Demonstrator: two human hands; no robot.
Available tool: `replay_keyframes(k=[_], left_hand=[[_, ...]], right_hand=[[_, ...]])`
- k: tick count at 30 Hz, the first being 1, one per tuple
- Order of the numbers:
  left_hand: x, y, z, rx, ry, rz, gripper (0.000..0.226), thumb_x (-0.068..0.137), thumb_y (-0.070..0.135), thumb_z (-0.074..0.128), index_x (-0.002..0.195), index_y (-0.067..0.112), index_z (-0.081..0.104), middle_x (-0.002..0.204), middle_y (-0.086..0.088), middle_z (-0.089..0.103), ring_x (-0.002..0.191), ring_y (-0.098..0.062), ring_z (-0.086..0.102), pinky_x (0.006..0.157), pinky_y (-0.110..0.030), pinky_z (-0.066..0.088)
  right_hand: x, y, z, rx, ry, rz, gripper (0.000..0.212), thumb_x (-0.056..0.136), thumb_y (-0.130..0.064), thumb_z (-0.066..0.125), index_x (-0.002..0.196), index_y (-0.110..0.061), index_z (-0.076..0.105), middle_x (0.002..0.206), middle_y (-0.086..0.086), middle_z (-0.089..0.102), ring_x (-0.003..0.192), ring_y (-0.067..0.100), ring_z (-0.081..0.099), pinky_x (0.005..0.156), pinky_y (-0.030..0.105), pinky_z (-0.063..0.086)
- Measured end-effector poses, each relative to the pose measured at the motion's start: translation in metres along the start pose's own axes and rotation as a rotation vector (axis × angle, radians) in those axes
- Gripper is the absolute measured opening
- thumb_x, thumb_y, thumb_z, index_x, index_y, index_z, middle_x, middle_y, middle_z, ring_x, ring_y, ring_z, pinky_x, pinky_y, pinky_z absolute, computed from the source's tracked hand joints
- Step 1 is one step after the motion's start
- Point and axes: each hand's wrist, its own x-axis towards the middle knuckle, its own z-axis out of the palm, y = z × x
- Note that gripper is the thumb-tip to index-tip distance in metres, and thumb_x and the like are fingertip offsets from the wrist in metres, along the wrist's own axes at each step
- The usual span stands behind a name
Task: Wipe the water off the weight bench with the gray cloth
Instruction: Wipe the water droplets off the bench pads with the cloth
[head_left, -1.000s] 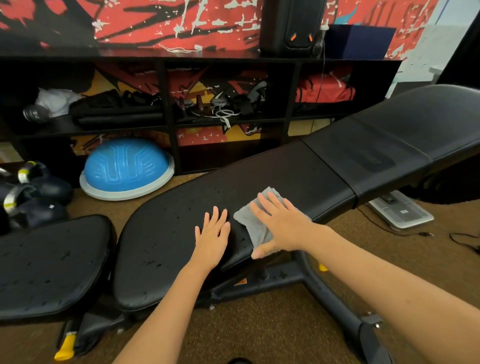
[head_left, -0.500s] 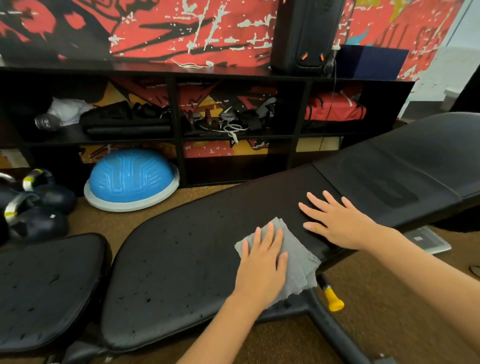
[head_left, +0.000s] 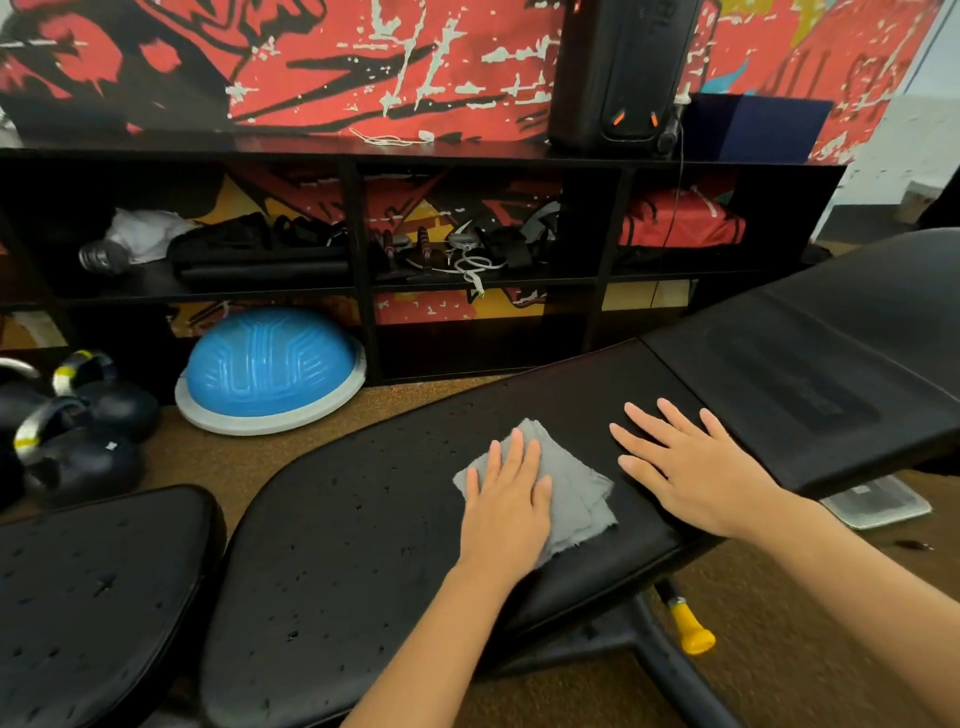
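Gray cloth lies under the flat left hand; sweep it leftward over the beaded desk, right hand flat, bracing

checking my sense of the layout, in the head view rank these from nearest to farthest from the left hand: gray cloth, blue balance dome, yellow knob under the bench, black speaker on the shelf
1. gray cloth, directly under the left hand, touching it.
2. yellow knob, lower right, beneath the weight bench.
3. blue balance dome, upper left on the floor.
4. black speaker, far back on top of the shelf.
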Motion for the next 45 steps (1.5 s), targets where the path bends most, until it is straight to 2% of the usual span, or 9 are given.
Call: replay_keyframes(k=[7, 9, 11, 13, 16, 18, 32, 39, 45], left_hand=[[-0.013, -0.025, -0.002, 0.058, 0.014, -0.178, 0.052, 0.102, 0.038, 0.011, 0.150, 0.023, -0.002, 0.158, 0.005, -0.011, 0.146, -0.018, -0.011, 0.118, -0.041, -0.003], [-0.018, -0.021, -0.001, 0.095, 0.017, -0.163, 0.063, 0.094, 0.050, -0.002, 0.150, 0.023, -0.003, 0.158, 0.005, -0.011, 0.146, -0.020, -0.011, 0.118, -0.042, -0.001], [-0.016, -0.016, 0.000, 0.110, 0.022, -0.107, 0.087, 0.072, 0.057, -0.021, 0.150, 0.024, -0.002, 0.158, 0.006, -0.010, 0.146, -0.020, -0.011, 0.117, -0.042, 0.000], [-0.005, -0.011, 0.001, 0.111, 0.023, -0.051, 0.092, 0.069, 0.062, -0.026, 0.150, 0.025, -0.002, 0.158, 0.007, -0.009, 0.146, -0.020, -0.011, 0.117, -0.041, -0.001], [0.022, -0.004, -0.001, 0.093, 0.003, -0.010, 0.058, 0.098, 0.047, 0.001, 0.151, 0.024, 0.003, 0.158, 0.006, -0.007, 0.146, -0.020, -0.010, 0.117, -0.042, -0.001], [0.041, -0.002, -0.003, 0.077, 0.005, -0.012, 0.051, 0.102, 0.036, 0.014, 0.151, 0.023, 0.005, 0.159, 0.005, -0.005, 0.146, -0.020, -0.008, 0.117, -0.044, -0.001], [0.057, -0.009, -0.006, 0.087, 0.060, -0.417, 0.055, 0.102, 0.036, 0.013, 0.150, 0.012, 0.001, 0.159, -0.008, -0.004, 0.145, -0.033, -0.001, 0.117, -0.050, 0.009], [0.080, -0.001, -0.002, 0.242, 0.035, -0.056, 0.052, 0.102, 0.031, 0.016, 0.150, 0.014, 0.005, 0.159, -0.005, -0.001, 0.145, -0.031, -0.001, 0.116, -0.048, 0.011], [0.121, -0.006, -0.010, 0.170, 0.037, -0.048, 0.051, 0.102, 0.032, 0.017, 0.149, 0.015, 0.012, 0.158, -0.004, 0.009, 0.144, -0.030, 0.007, 0.115, -0.048, 0.015]], right_hand=[[-0.001, -0.004, -0.002, 0.022, -0.001, 0.015, 0.053, 0.099, -0.049, 0.010, 0.149, -0.036, -0.002, 0.158, -0.009, -0.010, 0.145, 0.022, -0.012, 0.116, 0.044, -0.004], [0.000, -0.005, -0.002, 0.019, 0.000, 0.015, 0.053, 0.099, -0.049, 0.011, 0.149, -0.037, -0.002, 0.158, -0.008, -0.010, 0.145, 0.024, -0.013, 0.116, 0.045, -0.004], [0.002, -0.007, -0.002, 0.019, 0.003, 0.012, 0.052, 0.100, -0.049, 0.010, 0.149, -0.038, -0.002, 0.158, -0.008, -0.010, 0.145, 0.025, -0.013, 0.116, 0.045, -0.004], [0.004, -0.008, -0.002, 0.022, 0.009, 0.005, 0.052, 0.099, -0.049, 0.010, 0.149, -0.040, -0.002, 0.158, -0.008, -0.010, 0.145, 0.026, -0.014, 0.116, 0.045, -0.003], [0.005, -0.009, -0.001, 0.026, 0.023, 0.003, 0.051, 0.100, -0.049, 0.011, 0.148, -0.041, -0.001, 0.158, -0.008, -0.010, 0.145, 0.026, -0.013, 0.116, 0.044, -0.003], [0.006, -0.008, -0.001, 0.032, 0.038, 0.000, 0.050, 0.100, -0.049, 0.011, 0.148, -0.042, 0.000, 0.159, -0.008, -0.009, 0.145, 0.025, -0.012, 0.116, 0.044, -0.003], [0.009, -0.010, -0.003, 0.083, 0.027, -0.001, 0.051, 0.099, -0.051, 0.010, 0.148, -0.043, 0.004, 0.159, -0.008, -0.007, 0.145, 0.026, -0.011, 0.116, 0.042, -0.004], [0.010, -0.010, -0.003, 0.087, 0.043, -0.004, 0.051, 0.099, -0.051, 0.011, 0.148, -0.041, 0.005, 0.159, -0.007, -0.007, 0.146, 0.025, -0.011, 0.117, 0.041, -0.003], [0.010, -0.010, -0.002, 0.105, 0.063, -0.005, 0.050, 0.099, -0.051, 0.011, 0.148, -0.043, 0.006, 0.159, -0.009, -0.006, 0.145, 0.024, -0.012, 0.117, 0.039, -0.004]])
